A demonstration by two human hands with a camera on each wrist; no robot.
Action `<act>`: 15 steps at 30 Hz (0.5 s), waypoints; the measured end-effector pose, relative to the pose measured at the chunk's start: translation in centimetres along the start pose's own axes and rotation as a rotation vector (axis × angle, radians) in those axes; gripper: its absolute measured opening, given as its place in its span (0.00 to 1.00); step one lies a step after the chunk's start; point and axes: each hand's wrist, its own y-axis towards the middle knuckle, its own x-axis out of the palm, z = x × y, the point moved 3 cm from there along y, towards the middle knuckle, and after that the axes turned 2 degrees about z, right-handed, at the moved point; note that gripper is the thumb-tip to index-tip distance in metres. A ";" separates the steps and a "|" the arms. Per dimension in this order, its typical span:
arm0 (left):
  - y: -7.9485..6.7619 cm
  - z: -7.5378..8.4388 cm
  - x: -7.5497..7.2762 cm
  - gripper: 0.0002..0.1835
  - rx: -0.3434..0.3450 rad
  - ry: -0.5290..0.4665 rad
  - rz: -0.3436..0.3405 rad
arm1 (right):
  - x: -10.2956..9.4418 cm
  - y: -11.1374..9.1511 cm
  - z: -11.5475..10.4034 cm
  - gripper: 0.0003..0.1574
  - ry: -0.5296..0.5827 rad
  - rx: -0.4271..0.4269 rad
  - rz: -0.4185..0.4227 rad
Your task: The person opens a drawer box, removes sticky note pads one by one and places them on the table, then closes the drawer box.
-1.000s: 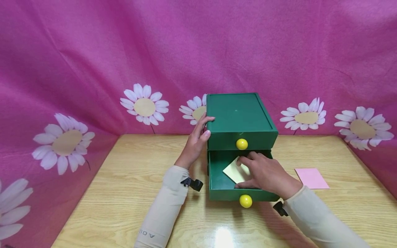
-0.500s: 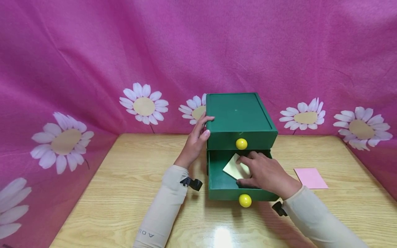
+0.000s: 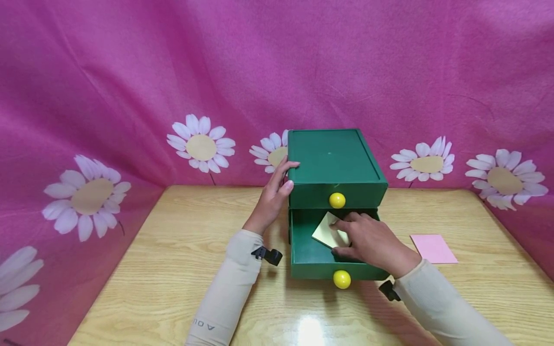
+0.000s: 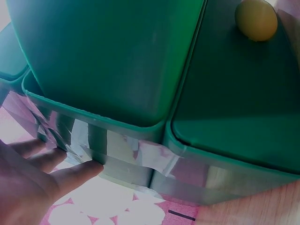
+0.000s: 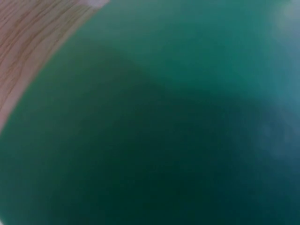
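Observation:
A green two-drawer cabinet (image 3: 331,156) stands on the table, its lower drawer (image 3: 311,270) pulled out and its upper one closed. Both drawers carry a round yellow knob (image 3: 342,279). My left hand (image 3: 270,199) rests on the cabinet's left side, fingertips at the top edge; in the left wrist view its fingers (image 4: 77,176) are extended along the side wall. Inside the lower drawer my right hand (image 3: 374,242) holds a pale yellow sticky note pad (image 3: 324,230), index finger on top and thumb at the near edge. Blurred green plastic (image 5: 164,140) fills most of the right wrist view.
A pink sticky note pad (image 3: 434,249) lies on the wooden table (image 3: 186,250), right of the cabinet. Behind hangs a magenta cloth (image 3: 268,62) with white daisies.
The yellow pad has shifted slightly toward the back of the drawer, and the right thumb has moved in the same direction. The left hand and the cabinet stay in place.

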 end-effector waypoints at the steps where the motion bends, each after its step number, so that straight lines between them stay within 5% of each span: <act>1: 0.1 -0.5 0.0 0.28 -0.001 0.001 0.005 | 0.0 0.0 0.0 0.33 0.000 -0.001 0.000; 15: 0.0 0.2 0.0 0.28 0.003 0.003 0.002 | -0.2 0.0 0.0 0.32 -0.006 -0.008 0.013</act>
